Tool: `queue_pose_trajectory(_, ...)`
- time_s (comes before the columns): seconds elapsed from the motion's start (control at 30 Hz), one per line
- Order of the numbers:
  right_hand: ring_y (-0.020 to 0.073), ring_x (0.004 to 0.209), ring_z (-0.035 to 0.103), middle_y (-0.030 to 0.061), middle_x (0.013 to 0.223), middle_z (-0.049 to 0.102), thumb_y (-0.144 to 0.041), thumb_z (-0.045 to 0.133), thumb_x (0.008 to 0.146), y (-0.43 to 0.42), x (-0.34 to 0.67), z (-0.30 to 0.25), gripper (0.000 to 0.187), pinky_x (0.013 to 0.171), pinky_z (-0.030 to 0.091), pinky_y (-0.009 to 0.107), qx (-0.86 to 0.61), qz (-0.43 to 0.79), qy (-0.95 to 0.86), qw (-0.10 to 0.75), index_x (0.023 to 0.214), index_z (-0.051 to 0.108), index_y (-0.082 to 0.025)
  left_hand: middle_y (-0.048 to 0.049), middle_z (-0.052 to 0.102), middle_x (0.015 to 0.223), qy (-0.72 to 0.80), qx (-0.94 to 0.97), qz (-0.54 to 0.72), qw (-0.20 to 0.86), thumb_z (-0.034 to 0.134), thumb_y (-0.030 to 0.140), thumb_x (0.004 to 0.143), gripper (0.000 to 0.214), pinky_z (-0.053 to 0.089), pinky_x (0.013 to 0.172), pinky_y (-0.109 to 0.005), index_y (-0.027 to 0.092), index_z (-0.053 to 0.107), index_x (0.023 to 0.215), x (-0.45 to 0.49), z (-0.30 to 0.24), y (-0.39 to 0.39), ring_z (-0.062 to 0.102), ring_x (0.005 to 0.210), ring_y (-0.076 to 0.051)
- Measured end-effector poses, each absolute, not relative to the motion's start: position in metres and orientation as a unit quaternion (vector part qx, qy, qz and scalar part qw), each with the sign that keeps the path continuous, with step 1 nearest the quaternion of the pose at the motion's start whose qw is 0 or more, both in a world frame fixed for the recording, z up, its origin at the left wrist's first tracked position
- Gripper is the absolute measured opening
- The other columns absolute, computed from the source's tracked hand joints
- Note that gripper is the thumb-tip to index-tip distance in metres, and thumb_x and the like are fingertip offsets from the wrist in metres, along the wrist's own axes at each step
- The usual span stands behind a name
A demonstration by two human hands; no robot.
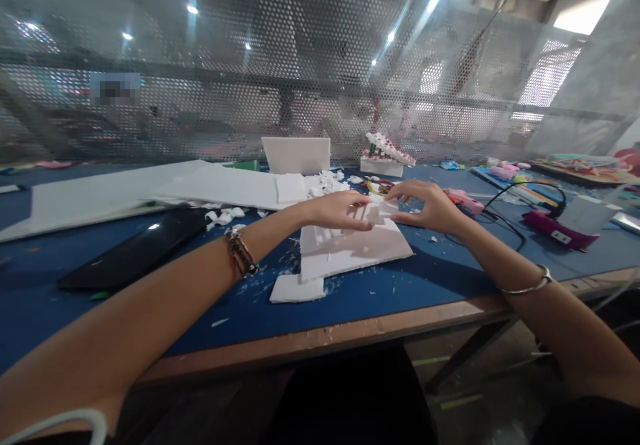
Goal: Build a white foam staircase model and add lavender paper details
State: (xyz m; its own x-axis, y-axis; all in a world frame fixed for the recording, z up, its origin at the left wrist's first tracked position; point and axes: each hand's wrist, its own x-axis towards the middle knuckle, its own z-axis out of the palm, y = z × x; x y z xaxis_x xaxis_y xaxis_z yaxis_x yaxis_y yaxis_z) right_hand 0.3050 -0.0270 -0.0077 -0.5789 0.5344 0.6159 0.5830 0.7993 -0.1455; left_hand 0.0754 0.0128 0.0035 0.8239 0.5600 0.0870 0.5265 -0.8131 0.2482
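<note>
My left hand (336,209) and my right hand (429,206) meet over the blue table (410,285). Both pinch a small white foam piece (376,213) between their fingertips. Under the hands lies a larger white foam board model (350,248) with stepped blocks on it. A small white foam offcut (297,288) rests just in front of that board. A beaded bracelet is on my left wrist, a thin metal bangle on my right.
Big white foam sheets (125,195) lie at the left, with a black flat object (135,252) in front. An upright white foam block (297,155) and a red-and-white model (384,155) stand behind. A pink tool (465,200) and black cable (530,195) lie at the right. Foam scraps litter the table.
</note>
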Motion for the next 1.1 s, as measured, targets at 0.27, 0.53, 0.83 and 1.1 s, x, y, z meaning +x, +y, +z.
queue_pose_trajectory(0.27,0.0164,0.085,0.061,0.0071,0.095,0.068,-0.045,0.061,0.076,-0.025,0.3002,-0.0119,0.032,0.076,0.048,0.031,-0.303,-0.054,-0.89,0.336,0.093,0.064,-0.018,-0.0136,0.052,0.122,0.309,0.935,0.108,0.135,0.055,0.06,0.069,0.067,0.041,0.081,-0.031,0.017,0.053,0.119,0.0725,0.0063,0.012,0.052,0.102,-0.026)
queue_pose_trajectory(0.53,0.0168,0.092,0.06,0.0059,0.097,0.067,-0.041,0.061,0.077,-0.0248,0.2969,-0.0122,0.026,0.08,0.048,0.033,-0.299,-0.042,-0.89,0.341,0.093,0.065,-0.021,-0.0136,0.054,0.12,0.312,0.931,0.129,0.141,0.058,0.059,0.067,0.066,0.042,0.083,-0.033,0.018,0.053,0.118,0.0723,0.0041,0.0156,0.053,0.105,-0.027)
queue_pose_trajectory(0.83,0.0166,0.091,0.06,0.0068,0.095,0.067,-0.039,0.061,0.077,-0.0259,0.2961,-0.0106,0.024,0.077,0.049,0.031,-0.292,-0.033,-0.892,0.342,0.091,0.066,-0.02,-0.0149,0.053,0.121,0.317,0.926,0.138,0.149,0.06,0.059,0.065,0.069,0.042,0.086,-0.033,0.015,0.052,0.117,0.0734,0.0056,0.0135,0.051,0.107,-0.027)
queue_pose_trajectory(1.1,0.0168,0.093,0.059,0.0067,0.098,0.066,-0.04,0.06,0.077,-0.0257,0.2971,-0.011,0.026,0.081,0.048,0.032,-0.292,-0.027,-0.897,0.332,0.093,0.065,-0.021,-0.0173,0.048,0.128,0.318,0.925,0.131,0.161,0.059,0.059,0.066,0.077,0.042,0.088,-0.037,0.016,0.045,0.128,0.0716,0.0057,0.0149,0.049,0.113,-0.03)
